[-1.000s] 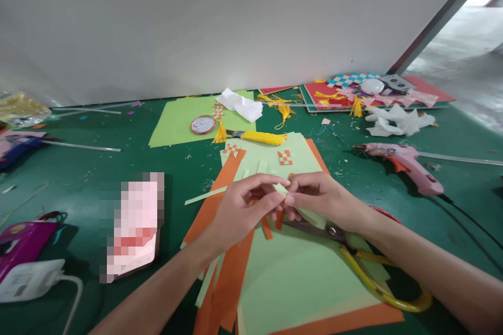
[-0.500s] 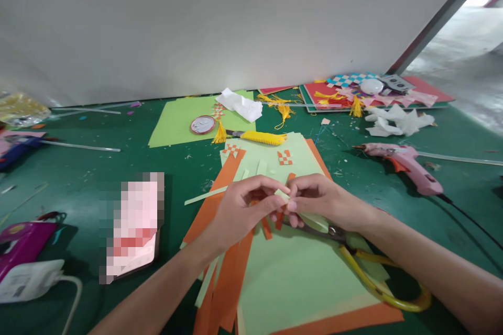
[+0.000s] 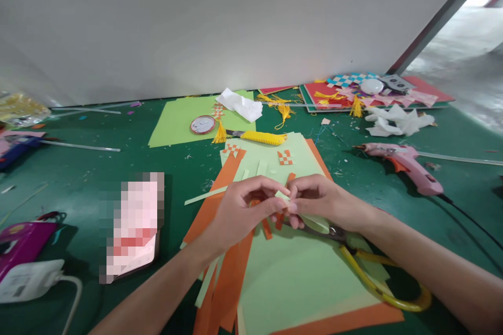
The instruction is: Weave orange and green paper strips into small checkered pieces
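Note:
My left hand (image 3: 251, 204) and my right hand (image 3: 318, 199) meet above a stack of pale green paper (image 3: 298, 277). Between their fingertips is a pale green paper strip (image 3: 281, 196), pinched by both; its tail curls under my right palm. Orange paper strips (image 3: 266, 227) lie just below the fingers. Scissors with yellow handles (image 3: 377, 285) rest on the stack beneath my right hand, their blades partly covered. Beyond the hands lies a small orange-and-green woven paper piece (image 3: 285, 157). Long orange strips (image 3: 231, 282) spread by my left forearm.
A yellow utility knife (image 3: 263, 138) lies behind the stack, beside a round lid (image 3: 203, 124) and crumpled tissue (image 3: 239, 105). A pink glue gun (image 3: 404, 162) with its cord is at right. The phone (image 3: 135, 230) and a white charger (image 3: 31, 280) sit at left.
Almost nothing differs. Both hands keep their pinch on the paper strip, with only a very slight shift of the fingers.

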`<state>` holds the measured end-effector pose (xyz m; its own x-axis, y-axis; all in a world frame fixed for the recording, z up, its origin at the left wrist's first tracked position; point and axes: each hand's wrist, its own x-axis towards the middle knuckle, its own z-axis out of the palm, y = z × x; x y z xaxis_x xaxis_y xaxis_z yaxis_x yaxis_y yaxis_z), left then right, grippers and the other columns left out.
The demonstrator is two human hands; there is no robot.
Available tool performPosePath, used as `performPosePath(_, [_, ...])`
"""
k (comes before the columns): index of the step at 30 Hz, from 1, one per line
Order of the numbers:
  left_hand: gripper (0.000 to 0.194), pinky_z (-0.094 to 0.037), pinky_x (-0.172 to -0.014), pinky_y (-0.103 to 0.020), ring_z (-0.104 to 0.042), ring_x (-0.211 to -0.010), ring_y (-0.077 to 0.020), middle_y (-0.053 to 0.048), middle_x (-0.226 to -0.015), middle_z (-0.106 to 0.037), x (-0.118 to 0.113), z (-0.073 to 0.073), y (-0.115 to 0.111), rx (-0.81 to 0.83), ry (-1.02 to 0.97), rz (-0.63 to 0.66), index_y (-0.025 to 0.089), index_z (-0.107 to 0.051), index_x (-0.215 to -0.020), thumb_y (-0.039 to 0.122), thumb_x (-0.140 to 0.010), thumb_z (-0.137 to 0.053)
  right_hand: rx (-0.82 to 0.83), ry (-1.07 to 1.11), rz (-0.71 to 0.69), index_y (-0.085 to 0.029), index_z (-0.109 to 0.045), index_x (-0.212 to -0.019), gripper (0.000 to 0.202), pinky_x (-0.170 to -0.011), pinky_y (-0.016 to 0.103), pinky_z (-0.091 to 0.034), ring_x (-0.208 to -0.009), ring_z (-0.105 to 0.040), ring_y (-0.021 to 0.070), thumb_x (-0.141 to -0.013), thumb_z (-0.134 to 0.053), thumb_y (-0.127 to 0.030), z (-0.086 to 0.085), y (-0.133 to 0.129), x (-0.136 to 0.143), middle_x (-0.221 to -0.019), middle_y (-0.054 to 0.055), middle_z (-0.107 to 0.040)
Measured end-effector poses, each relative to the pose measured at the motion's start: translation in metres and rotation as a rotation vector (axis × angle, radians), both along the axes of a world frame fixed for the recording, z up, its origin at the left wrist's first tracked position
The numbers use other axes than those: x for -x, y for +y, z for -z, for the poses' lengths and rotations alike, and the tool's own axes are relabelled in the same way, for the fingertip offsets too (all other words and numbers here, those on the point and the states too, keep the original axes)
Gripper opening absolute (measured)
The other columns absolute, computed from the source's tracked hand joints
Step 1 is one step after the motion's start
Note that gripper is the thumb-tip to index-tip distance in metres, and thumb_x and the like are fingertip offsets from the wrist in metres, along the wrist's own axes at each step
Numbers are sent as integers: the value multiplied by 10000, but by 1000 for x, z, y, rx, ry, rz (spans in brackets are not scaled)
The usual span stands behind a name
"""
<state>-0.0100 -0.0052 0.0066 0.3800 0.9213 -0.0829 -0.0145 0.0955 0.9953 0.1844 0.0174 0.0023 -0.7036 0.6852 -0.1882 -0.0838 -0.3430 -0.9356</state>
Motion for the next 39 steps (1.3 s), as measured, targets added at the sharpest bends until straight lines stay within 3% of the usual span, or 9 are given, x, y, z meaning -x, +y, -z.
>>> performPosePath(14, [112,-521,-522,-182,-634,-569,-101,2,-688,-675,0,1,0,-24,2,0,190,-694,-877,279,-809,-689,-16,-20,-4,-149,-625,-706,186,-595,219,-462,-595,-586,90,-814,-695,-283,-1,-1,0,-663,6,-672])
performPosePath(21, [93,-457,-508,-167,-584,-541,-78,31,-618,-613,0,1,0,-206,126,-70,202,-713,-842,282,-796,-704,-60,-31,26,-153,-609,-766,158,-598,211,-436,-599,-560,81,-852,-656,-277,0,0,0,-673,2,-656])
performPosePath(29, [84,-432,-537,-181,-549,-536,-75,22,-620,-648,-2,3,-2,-456,221,-140,186,-727,-815,251,-763,-736,-69,-37,28,-150,-610,-743,187,-605,209,-441,-604,-565,82,-854,-651,-294,0,0,0,-659,-3,-645])
performPosePath(34, [103,-452,-551,-197,-569,-549,-95,4,-669,-684,-1,3,-3,-465,262,-135,204,-727,-826,296,-782,-714,-69,-70,31,-157,-602,-730,196,-578,201,-414,-592,-557,81,-849,-652,-305,0,-1,0,-635,-16,-627])
performPosePath(39, [135,-443,-547,-192,-558,-544,-98,17,-619,-654,-2,1,-2,-445,338,-148,209,-722,-843,334,-799,-693,-190,-147,110,-164,-601,-713,225,-545,206,-389,-569,-526,87,-847,-649,-338,-2,-2,0,-598,-21,-586])
